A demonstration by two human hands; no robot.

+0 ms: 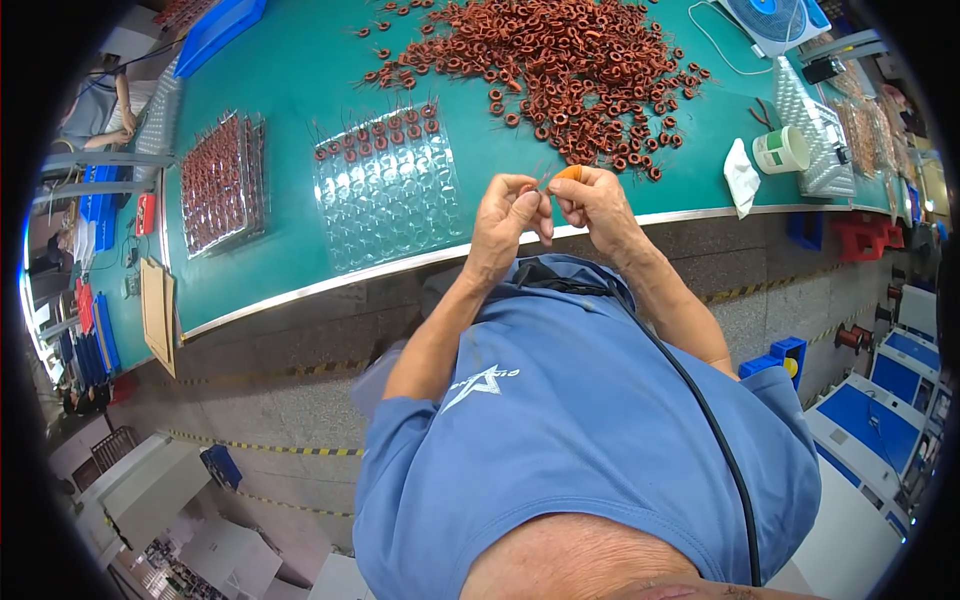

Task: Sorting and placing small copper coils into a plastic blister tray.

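Close together at the table's front edge, my two hands meet over a small copper-red ring coil (pixel 529 188). My left hand (pixel 508 218) pinches the coil between thumb and fingers. With its fingers pressed together beside the coil, my right hand (pixel 600 207) wears an orange finger cover (pixel 569 174). Thin wire ends stick up between the hands, but what the right fingertips grip is too small to make out. Just beyond lies a big heap of similar ring coils (pixel 560 70). Left of my hands a clear plastic tray (pixel 390 215) holds coils in its far rows.
Stacked trays full of coils (pixel 222 185) stand farther left on the green table (pixel 290 265). To the right are a white cloth (pixel 740 178), a white tub (pixel 782 150), pliers (pixel 762 112) and a blue fan (pixel 775 18). Another person's arm (pixel 124 103) shows at far left.
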